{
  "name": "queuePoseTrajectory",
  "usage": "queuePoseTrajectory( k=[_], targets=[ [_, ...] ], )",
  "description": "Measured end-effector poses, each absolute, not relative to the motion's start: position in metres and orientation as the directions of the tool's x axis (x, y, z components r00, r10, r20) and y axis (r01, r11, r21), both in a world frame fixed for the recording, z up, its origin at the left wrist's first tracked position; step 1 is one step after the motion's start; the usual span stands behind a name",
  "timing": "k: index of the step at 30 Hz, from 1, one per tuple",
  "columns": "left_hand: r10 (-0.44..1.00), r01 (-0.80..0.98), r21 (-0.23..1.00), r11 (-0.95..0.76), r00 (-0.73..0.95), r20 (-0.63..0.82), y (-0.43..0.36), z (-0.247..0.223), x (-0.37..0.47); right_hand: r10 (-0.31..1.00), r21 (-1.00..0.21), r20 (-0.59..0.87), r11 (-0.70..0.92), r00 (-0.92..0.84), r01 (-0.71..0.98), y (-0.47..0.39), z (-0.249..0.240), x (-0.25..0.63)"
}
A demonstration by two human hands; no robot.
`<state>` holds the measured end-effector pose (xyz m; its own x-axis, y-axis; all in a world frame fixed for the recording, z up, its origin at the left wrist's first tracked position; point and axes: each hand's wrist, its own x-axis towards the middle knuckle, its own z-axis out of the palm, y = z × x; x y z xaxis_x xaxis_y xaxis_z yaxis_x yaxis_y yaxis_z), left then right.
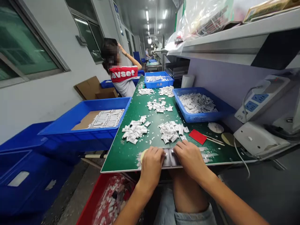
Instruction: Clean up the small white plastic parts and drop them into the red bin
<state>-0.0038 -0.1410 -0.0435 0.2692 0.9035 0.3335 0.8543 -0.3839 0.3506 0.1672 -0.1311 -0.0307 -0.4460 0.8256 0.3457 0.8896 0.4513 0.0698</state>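
Observation:
At the front edge of the green-topped table (126, 156), my left hand (152, 161) is closed, thumb and fingers pinched at a small white piece mostly hidden by the fingertips. Close to its right, my right hand (189, 157) is closed too, with a bit of white showing at its fingertips. Between them lies a grey, shiny plate (170, 161) taped to the table. Beyond my hands are two heaps of small white plastic pieces, a left heap (134, 131) and a right heap (171, 130). A round yellowish disc (143, 154) shows partly behind my left hand.
A blue basket (197, 117) of white pieces stands right, near a red card (198, 137) and thin sticks (215, 140). Farther back sits a blue tray (159, 83). Blue crates (82, 137) line the left, where a person (124, 78) sits. A shelf (225, 40) overhangs the right.

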Motion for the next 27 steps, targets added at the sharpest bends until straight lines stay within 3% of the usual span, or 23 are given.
queuePoseTrajectory(
  k=[4,6,9,12,14,17,21,23,27],
  targets=[
    [0.897,0.774,0.461,-0.434,0.321,0.305,-0.162,-0.039,-0.019,0.802,0.028,0.393,0.479,-0.450,0.877,-0.144,-0.035,0.179],
    [0.922,0.668,0.635,-0.388,0.284,0.264,-0.175,-0.037,-0.028,0.806,-0.125,0.454,0.479,-0.380,0.869,-0.152,-0.036,0.186],
    [0.968,0.412,0.877,-0.249,0.135,0.212,-0.179,-0.034,-0.030,0.842,-0.458,0.504,0.449,-0.192,0.767,-0.154,-0.035,0.187],
    [0.981,0.157,0.972,-0.175,0.109,0.160,-0.161,-0.030,-0.014,0.906,-0.703,0.418,0.370,-0.068,0.607,-0.144,-0.031,0.176],
    [0.981,0.061,0.984,-0.166,0.109,0.159,-0.147,-0.030,-0.001,0.936,-0.770,0.350,0.314,-0.044,0.556,-0.137,-0.031,0.168],
    [0.968,0.211,0.946,-0.247,0.108,0.228,-0.139,-0.038,0.007,0.927,-0.679,0.357,0.340,-0.112,0.650,-0.136,-0.039,0.166],
    [0.922,0.687,0.633,-0.357,0.152,0.355,-0.149,-0.052,-0.004,0.865,-0.378,0.431,0.431,-0.256,0.820,-0.143,-0.049,0.176],
    [0.893,0.756,0.512,-0.407,0.212,0.397,-0.154,-0.054,-0.010,0.855,-0.271,0.412,0.445,-0.315,0.854,-0.143,-0.048,0.178],
    [0.871,0.791,0.412,-0.453,0.295,0.392,-0.153,-0.053,-0.012,0.849,-0.137,0.374,0.448,-0.373,0.883,-0.140,-0.042,0.177]
  ],
)
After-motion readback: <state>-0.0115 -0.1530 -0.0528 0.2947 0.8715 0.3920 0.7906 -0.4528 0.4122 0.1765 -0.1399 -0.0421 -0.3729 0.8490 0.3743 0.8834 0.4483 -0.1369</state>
